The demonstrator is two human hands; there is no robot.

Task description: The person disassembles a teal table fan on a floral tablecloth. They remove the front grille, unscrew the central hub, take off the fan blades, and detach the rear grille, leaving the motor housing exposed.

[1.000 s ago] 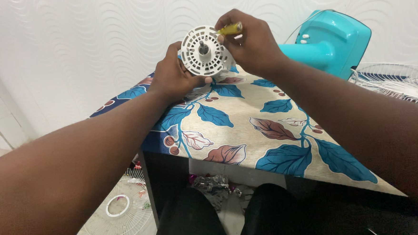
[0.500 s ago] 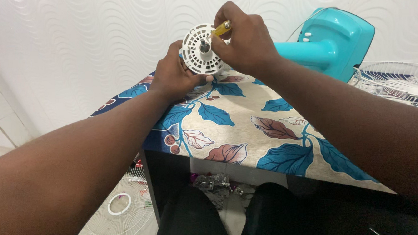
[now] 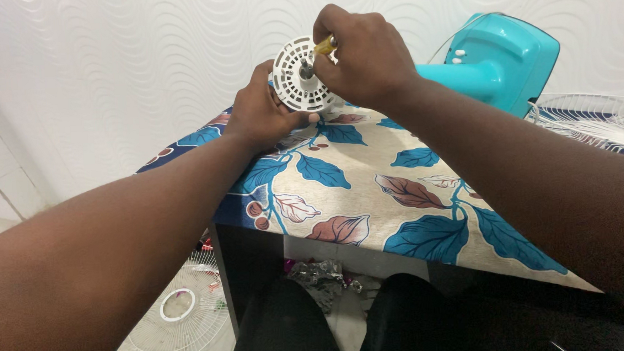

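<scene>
My left hand (image 3: 260,114) grips a round white slotted fan motor cover (image 3: 295,75) by its lower left rim and holds it upright above the far edge of the table. A short metal shaft (image 3: 306,70) sticks out of its middle. My right hand (image 3: 364,57) is closed on a yellow-handled screwdriver (image 3: 325,45), whose tip lies against the cover near the shaft. Most of the screwdriver is hidden in my fist.
The table (image 3: 370,194) wears a beige cloth with blue and brown leaves. A turquoise fan body (image 3: 494,59) stands at the back right, with a white wire fan guard (image 3: 594,121) beside it. Another wire guard (image 3: 180,310) lies on the floor at lower left.
My right hand has shifted left and down over the cover's face, bringing the screwdriver from the rim toward the shaft. The left hand holds the cover almost still.
</scene>
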